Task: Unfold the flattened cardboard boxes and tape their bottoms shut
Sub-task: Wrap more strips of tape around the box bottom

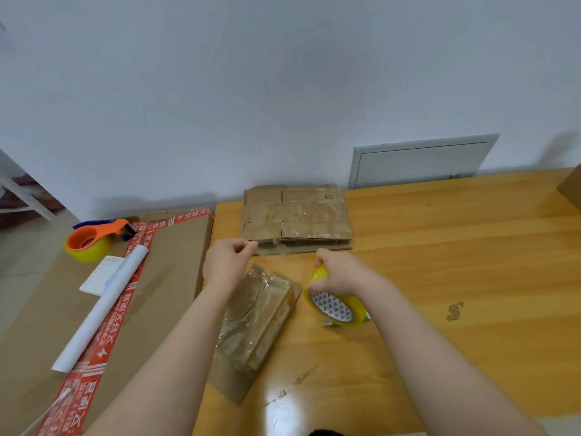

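View: head camera, looking down along both bare forearms.
Table (440, 262): honey-coloured wood with a glossy streaked grain. It has a dark scuff towards the right side and a glare patch near the near edge.
Flattened box (261, 313): slim brown cardboard slab with wrinkled clear tape film over its face. It lies slantwise by the table's left edge, partly under the left forearm.
Stack of flattened boxes (297, 215): squarish corrugated sheets crossed by shiny tape strips, piled at the table's far edge against the wall.
Left hand (228, 262): above the table's left edge, beside the far end of the flattened box. Thumb and fingertips are drawn narrow into a pinch; whether a clear tape end sits between them cannot be told.
Right hand (338, 275): fingers curled over the top of the tape roll, gripping it.
Tape roll (336, 308): glossy yellow ring with grey triangles printed on its core, held tilted on edge just right of the flattened box.
Large carton (176, 256): flat matte brown cardboard banded with red printed tape, set against the table's left edge.
Tape dispenser (91, 240): orange plastic frame around a yellow roll, at the carton's far left.
Paper tube (103, 306): smooth white roll lying along the carton's red tape.
Wall panel (421, 162): grey rectangular metal door in the white wall behind the table's far edge.
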